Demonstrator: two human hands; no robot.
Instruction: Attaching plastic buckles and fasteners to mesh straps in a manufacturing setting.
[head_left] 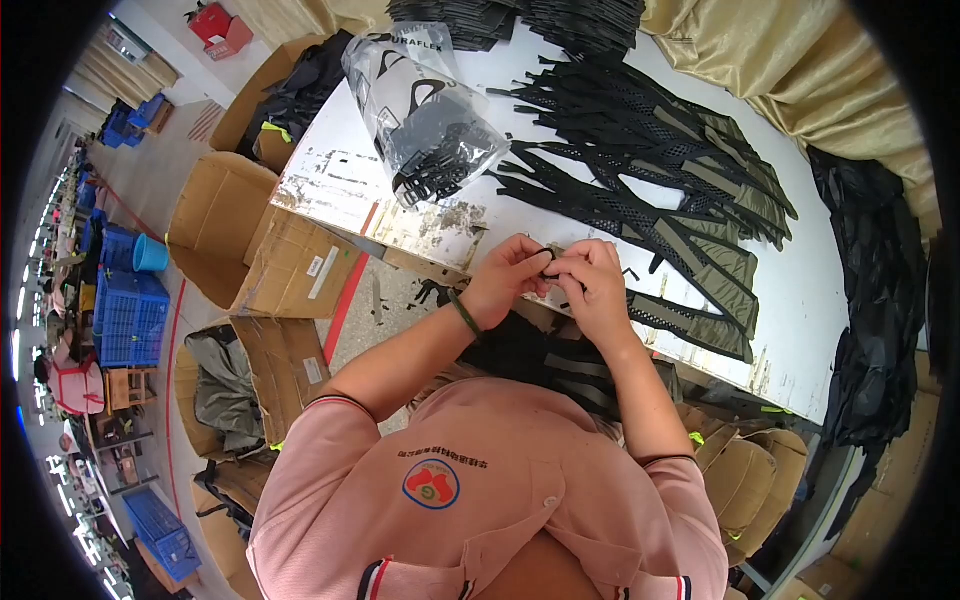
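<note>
My left hand [505, 280] and my right hand [595, 285] meet at the near edge of the white table [800, 300]. Both pinch the end of a black and olive strap piece [690, 322] that runs off to the right along the table edge. A small black part sits between my fingertips; its shape is too small to tell. A green band circles my left wrist. More black mesh and olive strap pieces [660, 150] lie fanned out on the table beyond my hands.
A clear plastic bag of black buckles [425, 125] lies at the table's left. Open cardboard boxes [270, 265] stand on the floor to the left. Blue crates [128, 315] are further left. Black fabric [880, 300] hangs at the right.
</note>
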